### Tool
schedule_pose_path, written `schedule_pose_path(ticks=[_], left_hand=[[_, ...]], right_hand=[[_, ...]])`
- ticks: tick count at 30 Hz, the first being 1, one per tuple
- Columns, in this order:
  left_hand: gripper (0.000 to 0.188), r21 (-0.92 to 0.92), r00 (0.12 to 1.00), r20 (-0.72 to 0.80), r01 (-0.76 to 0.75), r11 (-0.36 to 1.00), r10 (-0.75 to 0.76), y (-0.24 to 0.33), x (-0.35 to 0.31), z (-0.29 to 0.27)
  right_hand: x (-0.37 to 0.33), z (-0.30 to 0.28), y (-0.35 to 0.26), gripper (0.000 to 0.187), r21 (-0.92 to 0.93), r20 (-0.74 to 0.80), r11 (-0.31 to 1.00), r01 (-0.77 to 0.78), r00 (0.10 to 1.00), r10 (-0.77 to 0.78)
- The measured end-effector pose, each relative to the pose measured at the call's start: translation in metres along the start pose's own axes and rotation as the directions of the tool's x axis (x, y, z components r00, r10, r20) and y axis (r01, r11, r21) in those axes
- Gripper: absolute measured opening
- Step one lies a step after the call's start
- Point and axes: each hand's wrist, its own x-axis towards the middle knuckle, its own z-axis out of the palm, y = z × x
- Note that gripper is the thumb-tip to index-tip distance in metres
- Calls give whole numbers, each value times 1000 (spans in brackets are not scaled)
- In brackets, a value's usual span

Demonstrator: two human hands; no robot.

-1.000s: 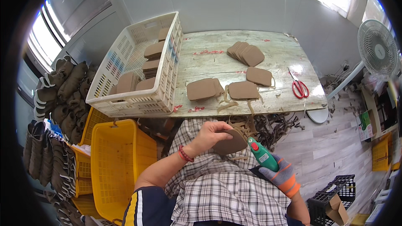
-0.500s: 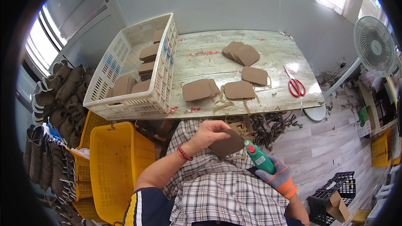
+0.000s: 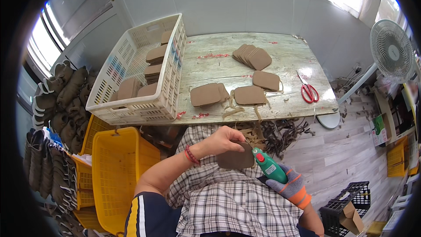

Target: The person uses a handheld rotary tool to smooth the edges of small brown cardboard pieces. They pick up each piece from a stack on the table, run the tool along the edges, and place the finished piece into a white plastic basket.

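Pinching a brown pad, the left hand arches knuckles-up; the right hand clasps a green tool.

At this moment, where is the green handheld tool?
In the head view, the green tool is right of centre, in the gloved right hand, its tip by the right edge of the brown piece held by the left hand.

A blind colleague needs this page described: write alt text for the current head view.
A person's bare left hand holds a rounded brown piece above plaid cloth, while the gloved right hand holds a green handheld tool at its edge. Beyond, a table bears more brown pieces and red-handled scissors, with a white crate holding others at left.
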Motion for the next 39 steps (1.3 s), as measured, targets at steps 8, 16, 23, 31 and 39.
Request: schedule_pose_path(ticks=[8,16,23,31,39], left_hand=[[48,270,978,164,80,960,-127,37,12,-6],[37,-307,838,-542,-134,942,-58,-16,21,-69],[49,52,205,-975,-154,987,84,-68,45,-140],[48,864,494,-402,484,141,771,-39,88,-90],[40,921,905,-377,344,182,197,-54,163,-89]], right_hand=[[9,-10,-5,60,26,93,999,36,995,-38],[14,-8,20,47,263,-60,960,-93,992,112],[11,-10,25,44,270,-94,955,-122,984,152],[13,-8,26,47,337,-77,912,-234,959,274],[17,-5,55,47,181,-177,968,-175,962,207]])
